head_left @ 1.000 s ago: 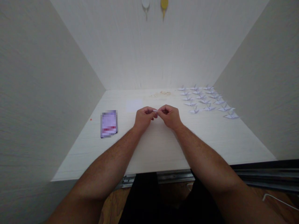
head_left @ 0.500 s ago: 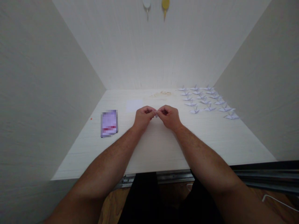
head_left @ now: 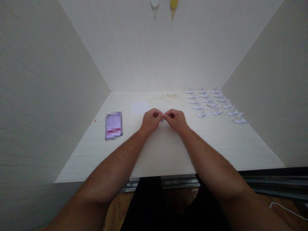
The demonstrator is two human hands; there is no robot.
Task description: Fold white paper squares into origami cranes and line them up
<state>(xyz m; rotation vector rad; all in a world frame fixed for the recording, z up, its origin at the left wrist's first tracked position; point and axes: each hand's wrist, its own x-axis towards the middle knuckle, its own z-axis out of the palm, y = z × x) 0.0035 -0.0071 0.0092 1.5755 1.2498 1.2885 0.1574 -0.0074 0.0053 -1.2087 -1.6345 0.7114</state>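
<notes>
Paper (head_left: 162,120), small and white, was pinched in the fingertips of the left hand (head_left: 151,122) and the right hand (head_left: 176,120), near the middle of the white surface (head_left: 166,154). A flat sheet (head_left: 140,107) lay just behind the left hand. Folded birds (head_left: 217,111) sat to the right, and a blurry purple thing (head_left: 114,125) to the left.

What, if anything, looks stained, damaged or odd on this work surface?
A brownish patchy mark on the white table, near the back wall, breaks the pale surface; stain or wear, I cannot tell. A small orange-red spot by the table's left edge also stands out.
</notes>
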